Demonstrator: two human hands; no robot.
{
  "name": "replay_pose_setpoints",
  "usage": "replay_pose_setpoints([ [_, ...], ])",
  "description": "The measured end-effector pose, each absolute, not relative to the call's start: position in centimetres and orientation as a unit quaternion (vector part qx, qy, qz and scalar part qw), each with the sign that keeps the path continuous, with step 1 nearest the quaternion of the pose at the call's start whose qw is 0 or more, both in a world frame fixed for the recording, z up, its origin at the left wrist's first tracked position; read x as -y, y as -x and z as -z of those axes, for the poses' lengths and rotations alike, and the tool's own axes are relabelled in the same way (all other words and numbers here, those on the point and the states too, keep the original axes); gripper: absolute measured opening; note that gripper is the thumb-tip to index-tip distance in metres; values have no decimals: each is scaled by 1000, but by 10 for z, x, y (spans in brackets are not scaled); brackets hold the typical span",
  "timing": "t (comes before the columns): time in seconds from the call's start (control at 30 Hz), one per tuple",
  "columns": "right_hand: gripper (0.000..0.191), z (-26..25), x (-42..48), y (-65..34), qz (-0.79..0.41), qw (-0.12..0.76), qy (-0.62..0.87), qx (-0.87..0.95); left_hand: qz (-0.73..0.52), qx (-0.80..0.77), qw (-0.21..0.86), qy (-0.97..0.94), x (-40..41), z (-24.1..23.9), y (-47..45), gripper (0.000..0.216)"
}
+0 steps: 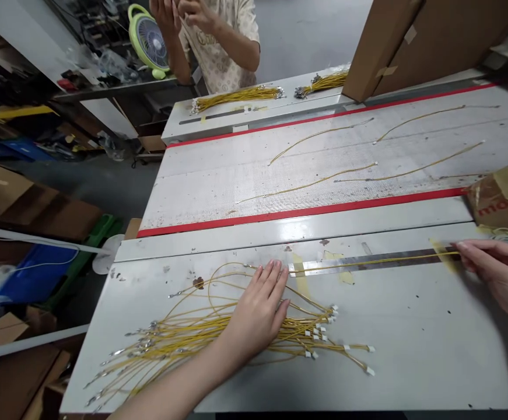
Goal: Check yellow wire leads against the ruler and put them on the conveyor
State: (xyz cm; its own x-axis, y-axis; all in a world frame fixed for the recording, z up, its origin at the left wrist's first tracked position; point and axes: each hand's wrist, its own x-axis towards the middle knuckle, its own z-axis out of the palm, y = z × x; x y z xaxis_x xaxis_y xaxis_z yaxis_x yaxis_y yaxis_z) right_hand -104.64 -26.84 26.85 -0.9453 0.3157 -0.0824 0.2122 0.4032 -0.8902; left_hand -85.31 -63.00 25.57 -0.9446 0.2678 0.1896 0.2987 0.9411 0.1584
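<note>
Fingers of my right hand (494, 265) pinch one yellow wire (411, 258) over one metal strip (367, 267); my left hand (256, 309) lies flat on one wire pile (205, 326). From here, I count two hands.

Metal strip (367, 266), shiny; cables (201, 330) smooth plastic; carton (437, 52) matt cardboard; tabletop (402, 332) smooth, glossy.
</note>
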Motion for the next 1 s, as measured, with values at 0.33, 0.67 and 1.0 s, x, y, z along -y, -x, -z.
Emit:
replay_pose_setpoints([
  [0.33, 45, -261, 276, 1052, -535, 123, 157, 821, 70, 978, 104, 168, 628, -253, 855, 62],
  [0.67, 45, -254, 271, 1053, -413, 132, 110, 894, 44, 978, 144, 147, 625, -243, 854, 52],
  [1.0, 32, -250, 266, 1058, -306, 150, 8, 940, 44, 985, 115, 125, 621, -243, 853, 54],
])
